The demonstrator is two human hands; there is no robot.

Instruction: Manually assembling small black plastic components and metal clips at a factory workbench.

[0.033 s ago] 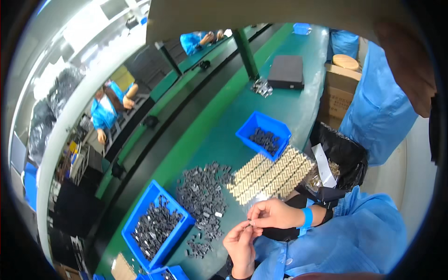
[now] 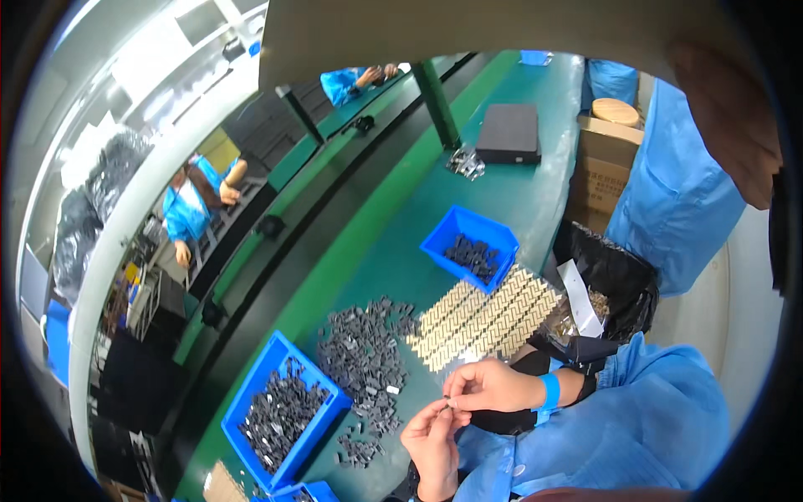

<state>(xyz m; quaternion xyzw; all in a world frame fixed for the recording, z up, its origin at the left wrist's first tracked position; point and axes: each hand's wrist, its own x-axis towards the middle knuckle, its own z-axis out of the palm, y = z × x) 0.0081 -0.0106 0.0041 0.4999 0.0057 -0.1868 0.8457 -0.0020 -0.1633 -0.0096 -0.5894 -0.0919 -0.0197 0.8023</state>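
My left hand and my right hand meet at the fingertips over the near edge of the bench. Between them they pinch a small dark part, mostly covered by the fingers. Just beyond my hands lies a sheet of cream-coloured pieces in slanted rows. To their left a loose heap of small black plastic parts spreads over the green bench. One white piece shows in that heap.
A large blue bin of black parts stands left of the heap. A smaller blue bin rests against the sheet's far edge. Farther off are a dark flat box and a green post. Co-workers sit across the conveyor.
The whole view has shifted slightly, so the bench things sit a little lower. My hands keep the same pinch on the small part.
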